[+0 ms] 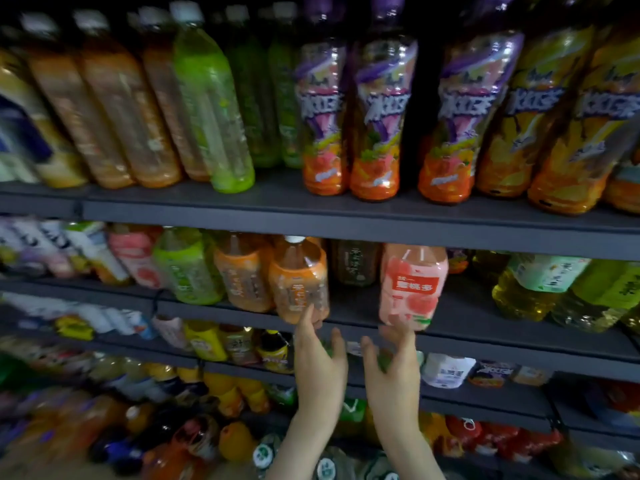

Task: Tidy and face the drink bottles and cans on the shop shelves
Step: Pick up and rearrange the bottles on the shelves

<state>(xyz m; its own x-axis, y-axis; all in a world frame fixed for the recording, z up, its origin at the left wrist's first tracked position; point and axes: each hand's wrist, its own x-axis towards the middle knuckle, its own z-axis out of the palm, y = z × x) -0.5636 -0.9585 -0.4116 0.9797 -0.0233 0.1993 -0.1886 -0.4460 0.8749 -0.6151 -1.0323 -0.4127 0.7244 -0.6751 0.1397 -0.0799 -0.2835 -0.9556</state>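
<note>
- Shelving [242, 216] of dark grey boards fills the view in several tiers, all stocked with drinks.
- Top tier: tall bottles stand in rows, with amber ones [117, 112] at the left, a bright green one [211, 109] forward of its neighbours, purple-labelled ones [377, 126] in the middle and yellow-labelled ones [519, 116] at the right.
- Second tier [460, 317]: squat yellow-liquid bottles [530, 289] sit at the right, well apart from the pink bottle.
- Pink bottle [412, 285], with a red label panel facing out, stands at the front edge of the second tier, its base slightly over the lip.
- Orange bottle [299, 282] with a white cap stands near the same front edge, left of the pink one. A dark bottle [353, 263] sits further back in the gap between them.
- Left hand [320, 358] reaches up from below. Its fingers [306, 317] are straight and spread, the tips touching the orange bottle's lower part, with the thumb held apart.
- Right hand [394, 368] is raised under the pink bottle, fingers extended and thumb apart. The tips are blurred at the bottle's base, so contact cannot be told for certain.
- Lower tiers hold smaller bottles, too blurred to identify.
</note>
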